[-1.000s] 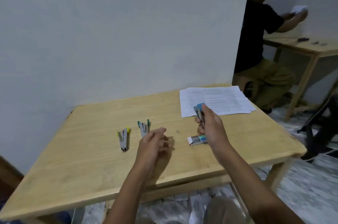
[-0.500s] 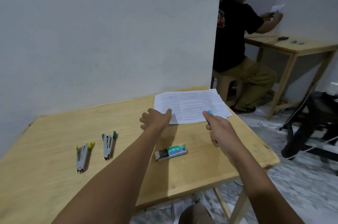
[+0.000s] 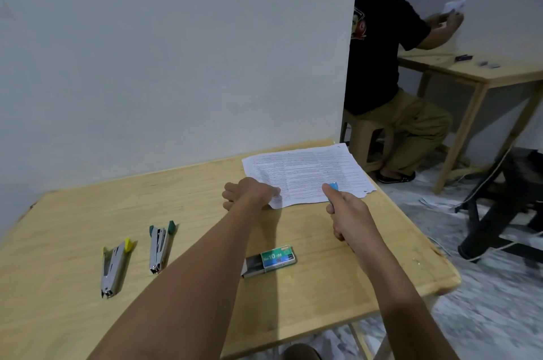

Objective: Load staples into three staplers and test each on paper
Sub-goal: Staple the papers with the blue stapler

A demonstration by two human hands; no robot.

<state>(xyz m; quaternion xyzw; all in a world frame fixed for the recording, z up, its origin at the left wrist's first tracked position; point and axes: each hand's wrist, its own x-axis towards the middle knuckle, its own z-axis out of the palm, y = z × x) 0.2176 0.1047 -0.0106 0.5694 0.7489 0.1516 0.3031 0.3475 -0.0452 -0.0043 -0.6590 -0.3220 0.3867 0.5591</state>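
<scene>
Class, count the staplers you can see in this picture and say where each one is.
3. The yellow-tipped stapler lies on the table's left, the green-tipped stapler beside it, and the blue-tipped stapler is in the right hand, mostly hidden, over the paper.

A wooden table point(image 3: 338, 295) stands against a pale grey partition wall point(image 3: 176, 51), its right edge open to a marbled floor point(image 3: 484, 315). Beyond the partition, a second person in a black T-shirt point(image 3: 379, 45) sits on a plastic stool point(image 3: 367, 139) at another wooden table point(image 3: 484, 74), holding up a slip of white paper point(image 3: 454, 5). A dark metal frame point(image 3: 499, 207) stands on the floor at the right edge.
</scene>
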